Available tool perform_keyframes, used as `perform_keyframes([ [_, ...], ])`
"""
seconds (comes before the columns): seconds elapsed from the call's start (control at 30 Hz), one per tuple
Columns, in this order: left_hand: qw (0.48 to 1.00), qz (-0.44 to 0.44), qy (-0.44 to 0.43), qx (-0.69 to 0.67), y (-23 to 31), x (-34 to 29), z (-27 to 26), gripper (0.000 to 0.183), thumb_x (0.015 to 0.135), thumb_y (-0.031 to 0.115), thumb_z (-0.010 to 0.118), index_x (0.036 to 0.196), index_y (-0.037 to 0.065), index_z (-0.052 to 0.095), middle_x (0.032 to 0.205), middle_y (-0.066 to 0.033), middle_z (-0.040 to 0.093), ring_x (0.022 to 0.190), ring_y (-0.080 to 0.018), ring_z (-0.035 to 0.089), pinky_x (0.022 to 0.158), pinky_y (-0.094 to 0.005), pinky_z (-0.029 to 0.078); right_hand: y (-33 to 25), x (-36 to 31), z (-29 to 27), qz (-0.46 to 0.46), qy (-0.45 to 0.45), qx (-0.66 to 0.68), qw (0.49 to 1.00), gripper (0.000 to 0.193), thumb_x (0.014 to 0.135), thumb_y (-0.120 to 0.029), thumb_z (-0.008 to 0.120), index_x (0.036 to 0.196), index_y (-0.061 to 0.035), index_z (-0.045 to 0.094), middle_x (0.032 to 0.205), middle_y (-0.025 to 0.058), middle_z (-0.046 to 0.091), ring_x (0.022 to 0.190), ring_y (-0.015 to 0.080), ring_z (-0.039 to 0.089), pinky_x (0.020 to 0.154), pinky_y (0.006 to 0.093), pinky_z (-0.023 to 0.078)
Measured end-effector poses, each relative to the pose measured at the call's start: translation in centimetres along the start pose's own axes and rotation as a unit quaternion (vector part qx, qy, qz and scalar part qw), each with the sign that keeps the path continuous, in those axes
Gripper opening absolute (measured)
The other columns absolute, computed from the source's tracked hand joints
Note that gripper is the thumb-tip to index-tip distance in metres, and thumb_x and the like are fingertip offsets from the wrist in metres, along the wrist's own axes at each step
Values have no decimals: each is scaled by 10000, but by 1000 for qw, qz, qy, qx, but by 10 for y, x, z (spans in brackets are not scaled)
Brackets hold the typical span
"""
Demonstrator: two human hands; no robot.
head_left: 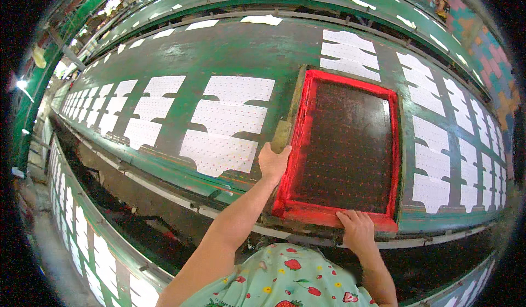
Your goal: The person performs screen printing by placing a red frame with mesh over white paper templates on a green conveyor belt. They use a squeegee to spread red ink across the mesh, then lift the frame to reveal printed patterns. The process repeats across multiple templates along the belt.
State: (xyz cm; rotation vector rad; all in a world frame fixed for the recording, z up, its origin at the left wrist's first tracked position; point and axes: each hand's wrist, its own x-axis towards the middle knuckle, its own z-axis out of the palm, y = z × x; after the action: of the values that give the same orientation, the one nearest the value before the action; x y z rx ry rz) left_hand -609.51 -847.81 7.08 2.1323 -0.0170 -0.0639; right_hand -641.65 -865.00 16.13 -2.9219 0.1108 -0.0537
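A screen printing frame (350,148) with a dark mesh and a red-smeared border lies flat on the long green table (298,44). Rows of small dots show on its mesh. My left hand (273,163) grips the frame's left side, its thumb pointing toward the red edge, just below an olive-coloured block. At the near edge, toward the right corner, my right hand (357,230) has its fingers curled over the rim. To the left of the frame lie white cut fabric pieces (227,118) with small dots printed on them. What is under the frame is hidden.
More dotted white pieces (430,164) lie in rows right of the frame, others (349,55) beyond it. A metal rail (164,192) runs along the table's near edge. Another table with white pieces (87,225) stands at the lower left. A person (440,5) is far off at upper right.
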Motion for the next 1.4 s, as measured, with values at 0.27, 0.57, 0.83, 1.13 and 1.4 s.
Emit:
perform_keyframes([
  [0.27, 992, 96, 19, -86, -3, 3, -2, 507, 917, 333, 842, 1278, 1, 715, 1214, -259, 705, 1217, -442, 654, 1090, -524, 511, -10, 10, -23, 48, -49, 39, 997, 397, 822, -41, 722, 1195, -152, 801, 1014, 111, 744, 995, 366, 744, 863, 511, 590],
  [0.57, 988, 72, -25, -131, -17, 7, 8, 496, 1111, 247, 570, 1496, -63, 596, 1471, -293, 653, 1380, -458, 610, 1198, -496, 454, -15, 8, 16, 32, 33, -32, 998, 445, 867, -64, 683, 1298, -133, 769, 1259, 94, 741, 1149, 311, 736, 968, 462, 596],
  [0.83, 990, 86, -5, -111, -7, 3, 2, 442, 1167, 192, 458, 1500, -55, 608, 1409, -270, 699, 1290, -397, 685, 1120, -452, 508, 68, 120, 29, -2, 142, -69, 987, 439, 847, -51, 692, 1267, -136, 782, 1207, 88, 751, 1078, 323, 745, 920, 465, 597],
  [1.13, 996, 52, 11, -72, -2, 3, 5, 397, 1185, 174, 456, 1450, -58, 639, 1356, -238, 723, 1221, -341, 698, 1090, -437, 520, 202, 309, 25, 28, 141, -94, 985, 411, 871, -36, 675, 1252, -153, 776, 1123, 90, 718, 1081, 341, 723, 936, 491, 590],
  [1.4, 999, 2, 23, -47, 3, 1, 4, 497, 1196, 325, 480, 1451, -68, 648, 1389, -223, 717, 1282, -311, 660, 1144, -413, 483, 276, 427, -10, 70, 26, -60, 995, 414, 939, -126, 684, 1329, -228, 781, 1305, 108, 762, 1209, 386, 738, 999, 506, 613],
])
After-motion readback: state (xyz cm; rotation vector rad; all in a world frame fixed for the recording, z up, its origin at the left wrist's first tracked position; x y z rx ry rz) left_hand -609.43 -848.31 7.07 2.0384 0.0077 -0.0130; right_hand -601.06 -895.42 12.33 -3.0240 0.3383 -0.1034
